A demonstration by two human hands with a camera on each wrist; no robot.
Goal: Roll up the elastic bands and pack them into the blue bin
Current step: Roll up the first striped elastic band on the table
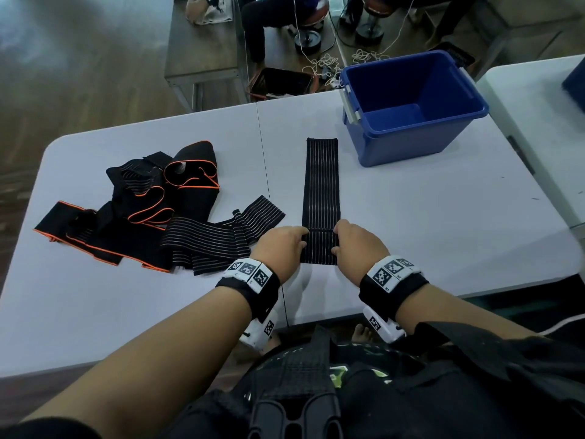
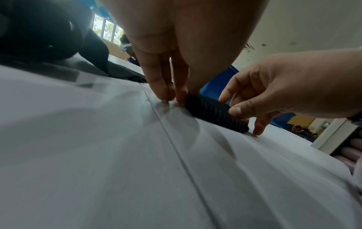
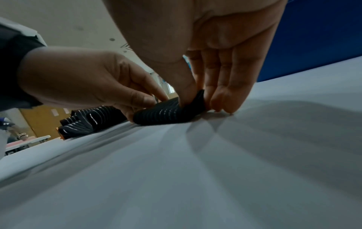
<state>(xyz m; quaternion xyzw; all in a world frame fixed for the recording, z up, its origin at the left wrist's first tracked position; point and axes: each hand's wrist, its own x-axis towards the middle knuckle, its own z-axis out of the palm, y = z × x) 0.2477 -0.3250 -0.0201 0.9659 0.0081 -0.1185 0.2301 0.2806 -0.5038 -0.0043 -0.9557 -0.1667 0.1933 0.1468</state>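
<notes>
A black striped elastic band (image 1: pixel 320 188) lies flat and straight on the white table (image 1: pixel 411 217), its far end close to the blue bin (image 1: pixel 411 106). My left hand (image 1: pixel 285 245) and right hand (image 1: pixel 354 242) pinch the band's near end from each side, where it is folded over into a small roll (image 2: pixel 213 113) (image 3: pixel 166 113). The thumbs and fingers of both hands curl round that fold. The bin holds nothing that I can see.
A loose heap of black bands (image 1: pixel 152 210), some with orange edging and some striped, lies on the left of the table. A second white table (image 1: pixel 538 122) stands at the right. Stools, cables and a person's legs are beyond the far edge.
</notes>
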